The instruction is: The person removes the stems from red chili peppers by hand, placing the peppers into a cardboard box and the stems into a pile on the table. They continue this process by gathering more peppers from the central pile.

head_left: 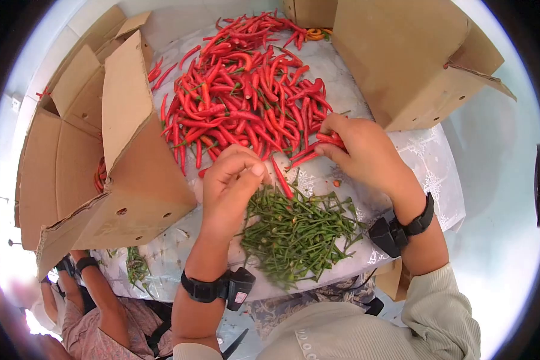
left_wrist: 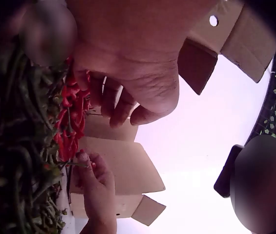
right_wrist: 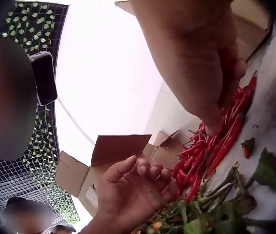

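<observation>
One heap of slender red chillies point(head_left: 246, 90), beyond counting, lies behind one pile of thin green stems point(head_left: 300, 234); two large brown cardboard boxes point(head_left: 396, 60) flank it. The right hand point(head_left: 363, 147), bent inward, grips at least two chillies point(head_left: 331, 140). The left hand point(head_left: 226, 183) curls its fingers beside the stems; whether they pinch anything, I cannot tell.

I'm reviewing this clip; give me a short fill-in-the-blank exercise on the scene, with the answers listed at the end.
1. The large pile of chillies is mainly ____ in colour.
2. The heap of stems nearest the person is mostly ____ in colour.
3. The hand gripping several chillies is the person's ____ one.
4. In the head view, the open box left of the pile is made of ____.

Missing words: red; green; right; cardboard.
</observation>
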`<state>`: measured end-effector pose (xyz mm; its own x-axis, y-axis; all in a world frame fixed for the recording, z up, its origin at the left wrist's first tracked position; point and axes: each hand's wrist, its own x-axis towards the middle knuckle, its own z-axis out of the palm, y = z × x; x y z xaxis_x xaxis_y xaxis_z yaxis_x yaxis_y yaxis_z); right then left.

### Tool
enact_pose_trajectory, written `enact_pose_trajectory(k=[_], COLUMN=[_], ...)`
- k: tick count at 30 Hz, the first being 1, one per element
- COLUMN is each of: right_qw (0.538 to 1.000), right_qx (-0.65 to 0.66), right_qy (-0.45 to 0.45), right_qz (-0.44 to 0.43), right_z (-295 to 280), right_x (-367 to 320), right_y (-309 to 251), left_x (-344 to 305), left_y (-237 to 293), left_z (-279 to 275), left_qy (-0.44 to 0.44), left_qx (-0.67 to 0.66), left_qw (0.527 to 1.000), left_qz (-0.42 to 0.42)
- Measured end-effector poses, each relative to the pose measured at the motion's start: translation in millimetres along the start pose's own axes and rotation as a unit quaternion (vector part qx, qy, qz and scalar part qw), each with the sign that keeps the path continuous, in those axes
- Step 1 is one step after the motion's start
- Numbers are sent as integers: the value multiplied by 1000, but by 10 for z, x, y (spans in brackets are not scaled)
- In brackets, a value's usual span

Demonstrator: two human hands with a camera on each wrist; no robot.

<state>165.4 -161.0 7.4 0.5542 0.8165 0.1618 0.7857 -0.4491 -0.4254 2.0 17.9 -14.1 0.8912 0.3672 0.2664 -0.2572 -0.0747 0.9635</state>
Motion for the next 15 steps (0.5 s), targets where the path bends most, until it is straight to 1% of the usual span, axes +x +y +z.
enact_pose_trajectory(k=[3, 6, 8, 9, 12, 15], right_qw=[999, 993, 995, 996, 994, 973], right_qx=[14, 25, 9, 1, 94, 230], right_qy=[-2, -1, -18, -26, -4, -15], right_qz=[-46, -118, -95, -85, -58, -23], right_z=[-18, 107, 86, 62, -24, -17], right_x=[-13, 19, 10, 8, 11, -7], right_y=[34, 129, 99, 72, -6, -67], left_x=[-11, -25, -21, -20, -19, -2], left_y=[-33, -65, -71, -69, -53, -38], left_z=[-2, 17, 13, 20, 55, 84], left_qy=[-2, -7, -21, -6, 33, 49], left_qx=[32, 45, 62, 56, 47, 61], left_qw=[999, 999, 998, 998, 998, 997], left_qz=[-12, -22, -15, -16, -15, -5])
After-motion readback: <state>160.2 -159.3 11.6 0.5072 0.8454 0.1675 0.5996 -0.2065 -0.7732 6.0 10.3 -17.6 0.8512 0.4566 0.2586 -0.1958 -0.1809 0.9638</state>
